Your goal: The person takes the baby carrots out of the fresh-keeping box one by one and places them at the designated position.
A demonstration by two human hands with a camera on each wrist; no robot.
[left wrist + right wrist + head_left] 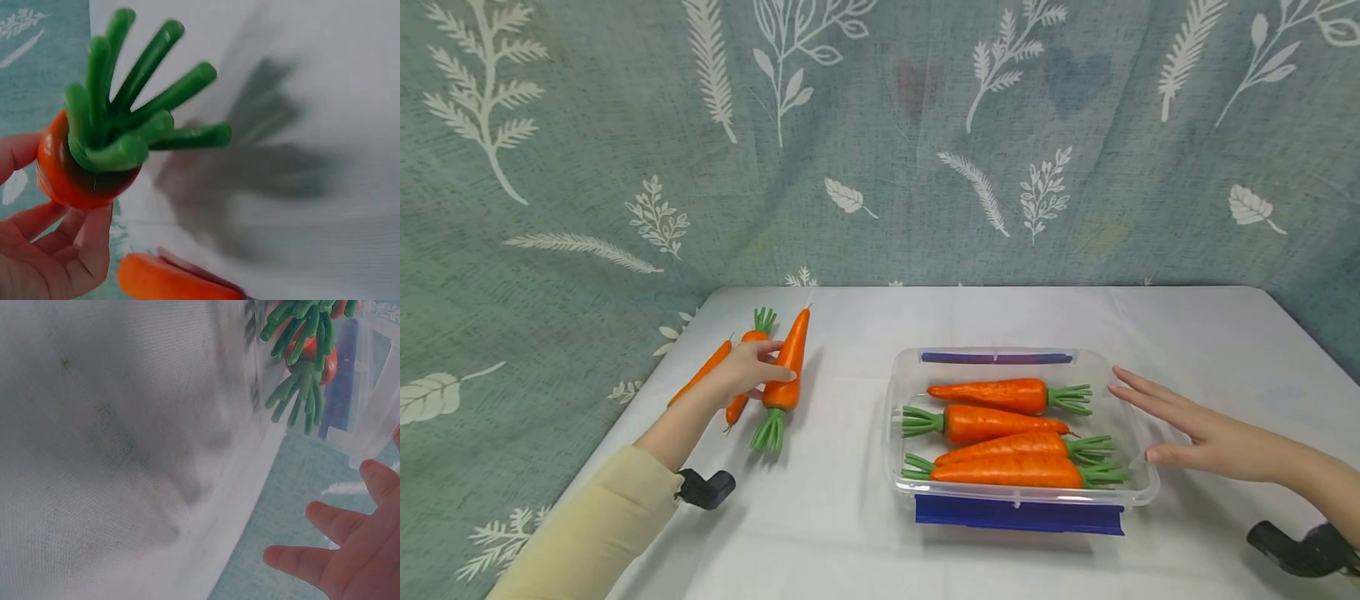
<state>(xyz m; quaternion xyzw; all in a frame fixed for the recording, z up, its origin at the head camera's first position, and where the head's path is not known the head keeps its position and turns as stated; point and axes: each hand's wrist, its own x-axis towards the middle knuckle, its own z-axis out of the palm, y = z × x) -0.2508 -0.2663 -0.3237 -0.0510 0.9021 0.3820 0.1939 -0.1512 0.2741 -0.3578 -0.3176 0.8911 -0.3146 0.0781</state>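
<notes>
My left hand (751,372) holds an orange carrot (792,354) by its body, with its green stub leaves toward me and its thin tip pointing away. In the left wrist view the carrot's leafy top (119,125) faces the camera, thumb and fingers on either side, and its shadow falls on the cloth. Two more carrots lie beside that hand, one with a green top (764,320) and one farther left (702,372). My right hand (1206,429) has its fingers spread at the right side of a clear plastic box (1138,417), holding nothing.
Several carrots (1000,423) lie crosswise inside the box, their tops pointing both ways. Blue clip flaps (1018,515) hang along its front and back. The table has a white cloth (850,533), and a green leaf-patterned curtain (880,167) stands behind and at the sides.
</notes>
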